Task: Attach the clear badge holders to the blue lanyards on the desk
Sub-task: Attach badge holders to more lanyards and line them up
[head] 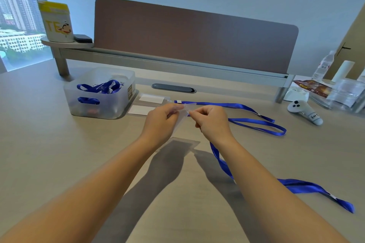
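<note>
My left hand [163, 119] pinches the top of a clear badge holder [182, 116], raised above the desk. My right hand [212, 121] pinches the clip end of a blue lanyard [308, 188] right at the holder's top edge; its strap trails under my right forearm to the near right. A second blue lanyard [254, 118] lies looped on the desk beyond my hands. Two clear badge holders with white cards [146, 104] lie beside the bin. Another clear holder [181, 144] lies flat under my hands.
A translucent plastic bin [98, 94] with several blue lanyards stands at the left. A white controller [304, 111], a water bottle [324, 66] and plastic packets sit at the right. A brown divider panel [195, 39] runs along the back.
</note>
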### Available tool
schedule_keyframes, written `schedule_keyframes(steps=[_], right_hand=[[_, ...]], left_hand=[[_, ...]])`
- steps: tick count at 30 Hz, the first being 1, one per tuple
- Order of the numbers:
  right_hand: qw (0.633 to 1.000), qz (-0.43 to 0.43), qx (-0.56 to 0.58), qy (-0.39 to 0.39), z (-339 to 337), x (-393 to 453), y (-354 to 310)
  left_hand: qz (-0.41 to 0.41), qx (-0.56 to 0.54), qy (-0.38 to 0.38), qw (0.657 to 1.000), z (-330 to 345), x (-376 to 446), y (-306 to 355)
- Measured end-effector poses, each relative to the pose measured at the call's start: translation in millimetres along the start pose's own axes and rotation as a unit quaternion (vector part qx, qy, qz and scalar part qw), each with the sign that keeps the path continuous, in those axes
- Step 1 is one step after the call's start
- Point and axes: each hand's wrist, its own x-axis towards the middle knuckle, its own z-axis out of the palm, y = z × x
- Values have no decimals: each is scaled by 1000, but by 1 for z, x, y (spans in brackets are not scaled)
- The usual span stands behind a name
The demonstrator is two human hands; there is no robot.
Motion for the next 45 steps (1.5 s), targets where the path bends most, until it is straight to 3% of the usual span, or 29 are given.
schedule_keyframes(steps=[4, 8, 11, 15, 19, 27, 32, 37, 41, 45], right_hand=[[999, 13, 46, -20, 0, 0, -4], [979, 73, 169, -84, -2, -3, -9], [960, 106, 235, -110, -5, -3, -12], [946, 138, 270, -118, -7, -4, -15], [952, 143, 245, -116, -6, -5, -15], [961, 149, 201, -117, 1, -5, -14], [971, 127, 171, -111, 3, -2, -14], [978, 99, 142, -119, 3, 0, -13], [981, 79, 126, -126, 5, 1, -15], [984, 55, 98, -141, 5, 1, -15]], left_hand=[[16, 3, 1, 1000, -2, 0, -1], [39, 6, 3, 999, -6, 2, -4], [98, 75, 1, 992, -11, 1, -7], [281, 285, 9, 917, -23, 1, -11], [336, 402, -1, 852, -32, 4, -12], [351, 443, -29, 825, -35, 2, -15], [305, 410, -38, 859, -35, -1, -13], [104, 238, -146, 955, -33, -5, 1], [35, 54, -113, 992, -30, -2, 7], [2, 53, -67, 996, -26, 4, 8]])
